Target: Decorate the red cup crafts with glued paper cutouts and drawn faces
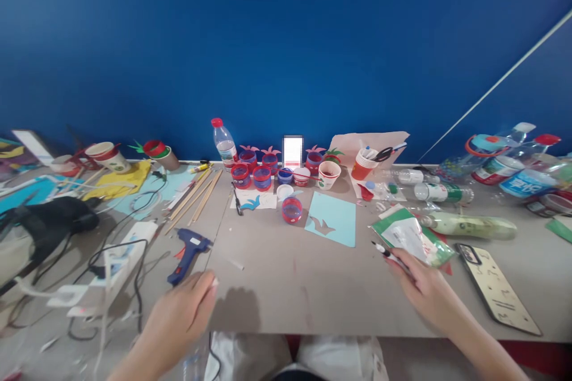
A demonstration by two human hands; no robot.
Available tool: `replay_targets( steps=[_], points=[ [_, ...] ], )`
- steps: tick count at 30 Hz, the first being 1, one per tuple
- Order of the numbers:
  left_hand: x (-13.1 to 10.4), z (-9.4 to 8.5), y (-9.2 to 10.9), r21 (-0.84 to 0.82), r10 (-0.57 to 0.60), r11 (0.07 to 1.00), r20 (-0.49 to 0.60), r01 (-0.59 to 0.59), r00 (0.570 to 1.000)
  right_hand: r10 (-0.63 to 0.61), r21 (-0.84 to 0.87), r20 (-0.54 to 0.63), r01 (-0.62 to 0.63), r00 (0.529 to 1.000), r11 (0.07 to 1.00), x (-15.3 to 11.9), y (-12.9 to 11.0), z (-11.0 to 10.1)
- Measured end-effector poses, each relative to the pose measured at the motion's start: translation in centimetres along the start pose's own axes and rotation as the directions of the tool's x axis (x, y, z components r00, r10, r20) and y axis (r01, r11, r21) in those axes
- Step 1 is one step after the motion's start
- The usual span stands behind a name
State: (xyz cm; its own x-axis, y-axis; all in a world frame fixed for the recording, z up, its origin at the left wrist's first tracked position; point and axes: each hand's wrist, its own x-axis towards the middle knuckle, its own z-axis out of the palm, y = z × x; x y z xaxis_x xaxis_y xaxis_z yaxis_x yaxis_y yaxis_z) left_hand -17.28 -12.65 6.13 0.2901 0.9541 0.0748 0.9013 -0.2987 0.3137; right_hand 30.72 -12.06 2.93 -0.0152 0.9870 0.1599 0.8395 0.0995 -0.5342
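Observation:
My right hand (422,289) is closed around a slim black-and-white marker pen (388,252), its dark tip pointing left above the table. My left hand (183,309) hovers near the front edge, fingers curled and thumb pressed against them; whatever is inside, if anything, is hidden. Just beyond it lies a blue hot glue gun (190,253). Between the hands and the wall is a light-blue paper sheet (337,220) with a leaf-shaped hole. Beside that sheet stands a small red-and-blue cup (292,210) cut from a bottle. A blue paper leaf cutout (250,202) rests on white paper.
Several decorated cups (262,178) line the wall beside a bottle (224,146). Wooden sticks (194,199), a power strip (118,262) and tangled cables lie left. At right are a green plastic packet (402,232), a phone (498,289) and plastic bottles (469,226). An orange cup (363,165) holds scissors.

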Motion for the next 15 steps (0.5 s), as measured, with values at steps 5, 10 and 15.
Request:
replay_targets(
  steps=[5, 10, 15],
  points=[
    [6.7, 0.9, 4.8, 0.055, -0.006, 0.998, -0.053, 0.009, 0.999, -0.039, 0.431, 0.031, 0.022, 0.999, 0.902, 2.3, -3.7, 5.3],
    [14.8, 3.5, 6.8, 0.200, -0.155, 0.969, 0.030, 0.146, 0.987, 0.039, 0.831, -0.033, 0.005, 0.999, 0.556, 7.6, -9.2, 7.9],
    [18.8, 5.9, 6.1, 0.231, -0.272, 0.941, 0.073, 0.249, 0.959, 0.142, 0.943, -0.083, 0.032, 0.986, 0.333, 9.9, -10.3, 10.0]
  ],
)
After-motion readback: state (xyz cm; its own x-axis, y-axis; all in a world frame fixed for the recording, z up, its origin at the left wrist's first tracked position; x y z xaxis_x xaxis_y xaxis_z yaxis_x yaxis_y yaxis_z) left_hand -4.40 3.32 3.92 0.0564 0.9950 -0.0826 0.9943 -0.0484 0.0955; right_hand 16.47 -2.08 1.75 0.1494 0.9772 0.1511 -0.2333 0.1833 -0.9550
